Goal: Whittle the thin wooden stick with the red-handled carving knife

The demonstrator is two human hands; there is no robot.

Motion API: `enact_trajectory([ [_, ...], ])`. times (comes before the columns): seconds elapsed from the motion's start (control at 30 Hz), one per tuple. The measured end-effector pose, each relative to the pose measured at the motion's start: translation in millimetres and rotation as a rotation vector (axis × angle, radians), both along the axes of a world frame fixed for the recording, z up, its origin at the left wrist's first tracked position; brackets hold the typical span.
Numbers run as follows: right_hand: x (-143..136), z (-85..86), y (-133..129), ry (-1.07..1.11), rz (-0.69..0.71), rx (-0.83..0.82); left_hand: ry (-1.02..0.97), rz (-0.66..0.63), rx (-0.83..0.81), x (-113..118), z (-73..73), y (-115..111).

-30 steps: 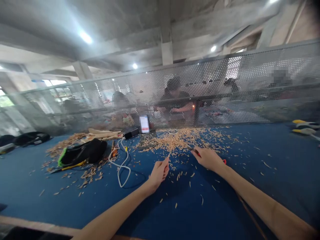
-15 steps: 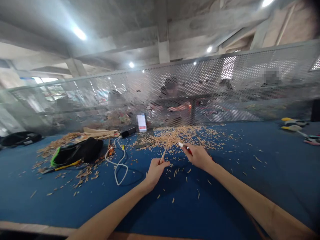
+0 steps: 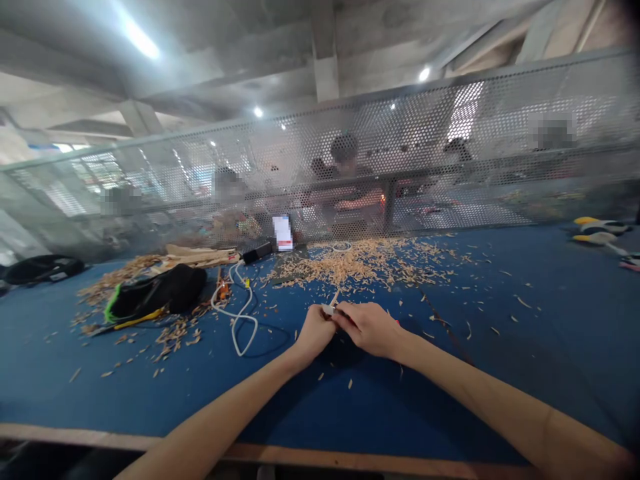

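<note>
My left hand (image 3: pixel 316 333) is closed round a thin pale wooden stick (image 3: pixel 336 295), whose tip points up and away from me. Against it, my right hand (image 3: pixel 370 328) is closed on a knife (image 3: pixel 329 310); its short light blade lies across the stick just above my left fingers. The two hands touch in front of me, above the blue table (image 3: pixel 280 413). Most of the knife's handle is hidden in my right fist. Many curled wood shavings (image 3: pixel 345 263) lie beyond the hands.
At the left are a black pouch (image 3: pixel 160 293), a yellow-handled tool (image 3: pixel 139 320), wood pieces (image 3: pixel 200 257) and a white cable (image 3: pixel 240 313). A lit phone (image 3: pixel 283 233) leans near the perforated screen (image 3: pixel 300 167). Pliers (image 3: pixel 597 231) lie far right. People sit behind the screen.
My right hand has moved left and toward me with the knife, from apart to touching my left hand and the stick. The view has tilted down slightly.
</note>
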State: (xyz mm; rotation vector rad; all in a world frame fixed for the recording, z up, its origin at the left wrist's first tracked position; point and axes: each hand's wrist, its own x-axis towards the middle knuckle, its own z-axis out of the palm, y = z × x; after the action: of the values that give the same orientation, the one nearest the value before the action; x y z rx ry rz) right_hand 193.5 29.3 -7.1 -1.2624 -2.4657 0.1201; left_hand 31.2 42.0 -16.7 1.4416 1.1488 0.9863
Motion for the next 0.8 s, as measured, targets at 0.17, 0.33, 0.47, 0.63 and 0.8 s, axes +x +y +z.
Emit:
enact_trajectory([
  [0.17,4,0.4,2,-0.106,0.008,0.024,0.044,0.007,0.004,3,2.2,-2],
  [0.33,10,-2.4,12,-0.168,0.053,0.121,0.072,-0.074,-0.035,2,13.0,-4],
  [0.47,40,-3.6,41,-0.119,-0.097,0.193,0.134,-0.145,-0.143,-3,18.4,-3],
  [0.63,107,-8.0,77,0.068,-0.534,0.142,0.114,-0.13,-0.12,-7,15.8,-2],
  [0.8,111,-2.2,74,0.297,-0.626,0.084,0.008,-0.084,-0.154,-6,14.9,-2],
])
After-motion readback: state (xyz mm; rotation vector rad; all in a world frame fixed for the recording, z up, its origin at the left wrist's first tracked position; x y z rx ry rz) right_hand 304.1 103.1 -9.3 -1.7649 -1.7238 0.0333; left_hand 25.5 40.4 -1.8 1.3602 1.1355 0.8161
